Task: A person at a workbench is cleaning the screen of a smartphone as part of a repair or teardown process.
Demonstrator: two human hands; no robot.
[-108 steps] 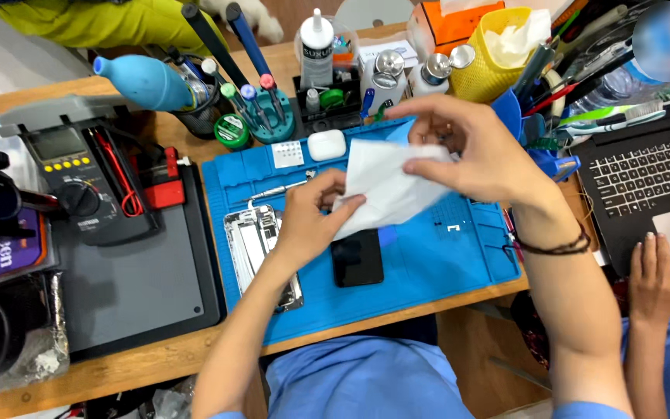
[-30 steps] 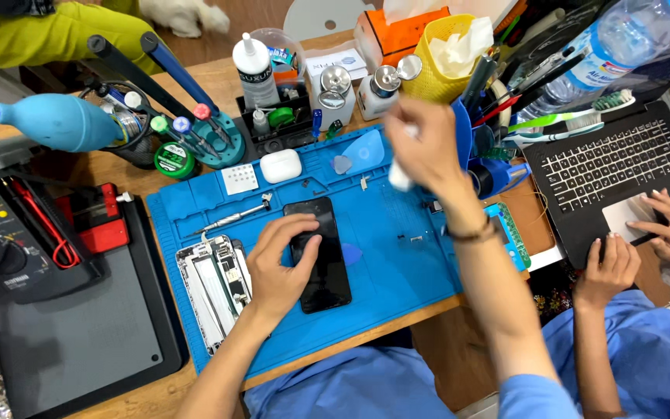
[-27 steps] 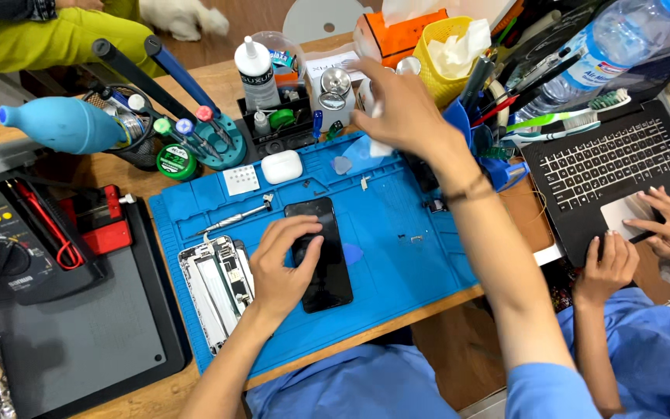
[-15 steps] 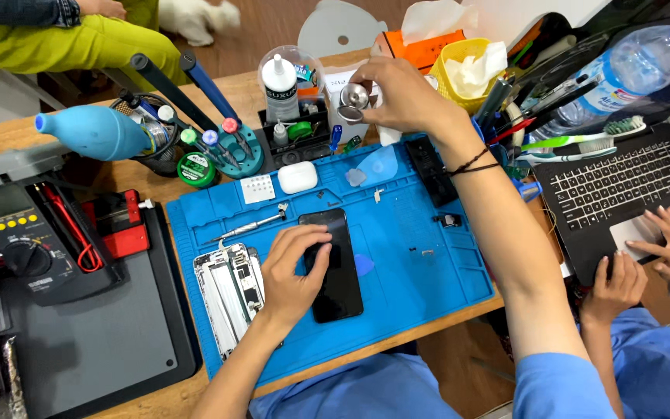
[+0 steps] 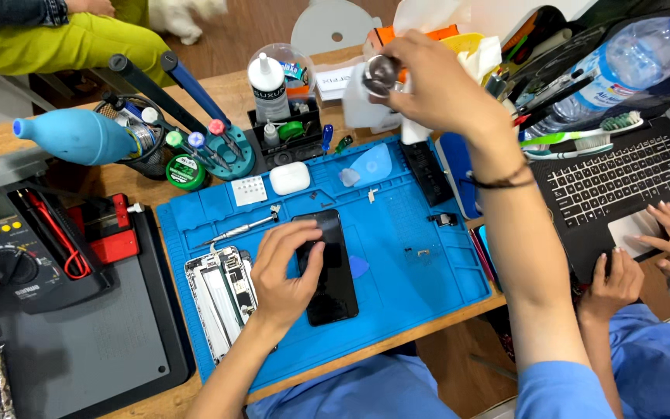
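Pressing my left hand [image 5: 284,275] flat on the black phone screen [image 5: 329,268] mid-mat [image 5: 428,271], I grip a small metal-capped dispenser bottle [image 5: 381,77] in my right hand [image 5: 436,85] above the desk's far edge, with nothing yet applied, I judge.

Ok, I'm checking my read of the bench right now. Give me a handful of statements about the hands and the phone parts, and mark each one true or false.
1. The left hand rests on the black phone screen. True.
2. The black phone screen lies on the grey mat. False: it lies on the blue mat.
3. The right hand is raised at the back of the bench, on a small round-topped bottle. True.
4. The opened phone body lies to the right of the black screen. False: it lies to its left.
5. The white earbud case sits on the blue mat, beyond the screen. True.
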